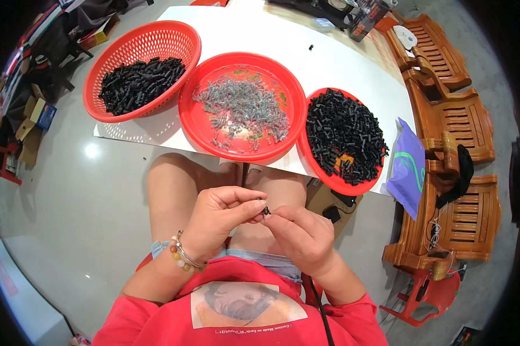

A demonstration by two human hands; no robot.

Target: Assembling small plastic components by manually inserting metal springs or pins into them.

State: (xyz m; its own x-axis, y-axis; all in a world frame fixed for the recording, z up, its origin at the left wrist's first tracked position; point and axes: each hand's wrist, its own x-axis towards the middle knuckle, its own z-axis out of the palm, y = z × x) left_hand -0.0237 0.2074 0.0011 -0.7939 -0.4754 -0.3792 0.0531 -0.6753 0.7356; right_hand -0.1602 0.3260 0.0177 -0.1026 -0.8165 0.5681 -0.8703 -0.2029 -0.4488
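Over my lap, my left hand (222,216) and my right hand (302,235) meet with their fingertips almost touching. Between them sits a small black part (266,211), pinched by the thumb and forefinger of each hand; fingers cover most of it, so its exact kind is unclear. Just beyond the hands stands a round red tray (237,56) with a heap of tiny silvery pieces (242,106). To its right, a red tray (345,189) is full of short black tubular parts (346,132). At the left, longer black pieces (142,83) lie in a red perforated basket (193,43).
The containers stand on a white tabletop (335,66), whose near edge is close to my knees. A purple packet (409,167) leans at its right edge. Wooden chairs (459,124) line the right side, with a red stool (436,300) nearby. Cardboard boxes (32,130) stand at left.
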